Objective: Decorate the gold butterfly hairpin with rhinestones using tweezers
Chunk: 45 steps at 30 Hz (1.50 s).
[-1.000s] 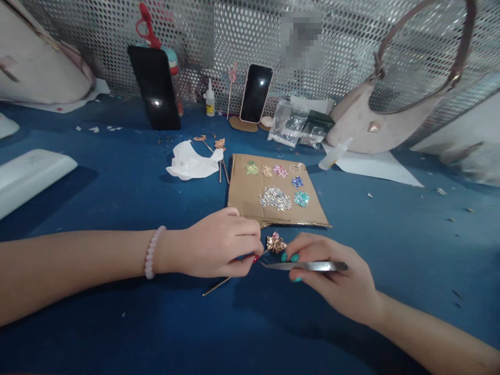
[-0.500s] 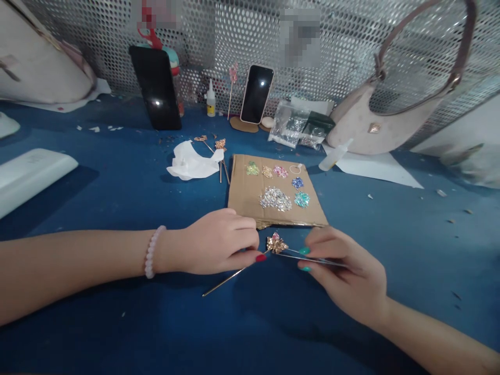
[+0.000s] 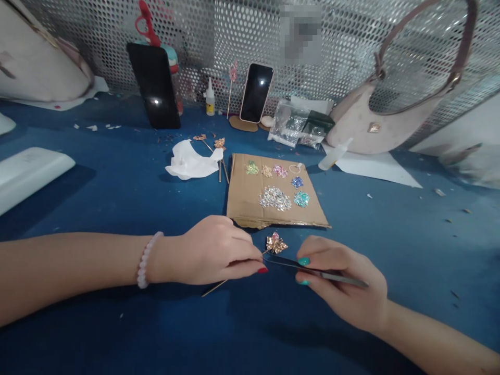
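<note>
My left hand point(image 3: 226, 252) pinches the thin gold stem of a hairpin just below its flower-shaped head. The gold hairpin point(image 3: 276, 244) carries a pink stone at the top of its head, and its stem slants down to the left beneath my fingers. My right hand point(image 3: 344, 278) is closed on metal tweezers point(image 3: 332, 276). Their tips point left and reach close to my left fingertips, just below the gold flower; whether they touch anything is too small to tell. Right behind the flower lies a cardboard square point(image 3: 242, 200) with small heaps of coloured rhinestones point(image 3: 275, 198).
Crumpled white paper point(image 3: 191, 164) lies by other gold hairpins point(image 3: 220, 145). Two phones point(image 3: 154, 86) lean at the back, near a glue bottle point(image 3: 210, 99). Plastic packets point(image 3: 289, 125), another small bottle point(image 3: 336, 155) and a handbag point(image 3: 363, 117) stand to the right. A white case point(image 3: 31, 177) sits left.
The tweezers have swung lower, from beside the flower to below it near my left fingertips. My left hand has shifted slightly down along the stem.
</note>
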Each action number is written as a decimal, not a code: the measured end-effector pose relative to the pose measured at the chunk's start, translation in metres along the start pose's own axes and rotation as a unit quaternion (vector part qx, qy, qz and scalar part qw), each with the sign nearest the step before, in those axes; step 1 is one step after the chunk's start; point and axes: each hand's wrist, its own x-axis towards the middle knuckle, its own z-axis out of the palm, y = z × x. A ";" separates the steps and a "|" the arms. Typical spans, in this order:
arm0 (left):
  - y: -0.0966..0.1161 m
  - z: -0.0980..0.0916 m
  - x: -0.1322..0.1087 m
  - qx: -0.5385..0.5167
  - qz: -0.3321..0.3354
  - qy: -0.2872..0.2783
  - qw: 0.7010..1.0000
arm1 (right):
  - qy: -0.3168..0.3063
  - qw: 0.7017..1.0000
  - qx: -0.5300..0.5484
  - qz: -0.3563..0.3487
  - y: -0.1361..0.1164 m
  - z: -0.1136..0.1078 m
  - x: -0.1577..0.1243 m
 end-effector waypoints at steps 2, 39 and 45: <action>0.000 0.001 0.000 -0.005 -0.015 0.001 1.000 | -0.003 1.000 0.002 -0.004 0.000 0.000 0.000; -0.002 -0.005 0.001 -0.096 -0.033 -0.056 0.993 | 0.042 0.997 0.017 0.067 -0.003 -0.005 0.000; 0.005 -0.001 0.001 -0.182 -0.129 -0.004 0.975 | 0.000 1.000 0.006 0.017 -0.003 -0.006 0.000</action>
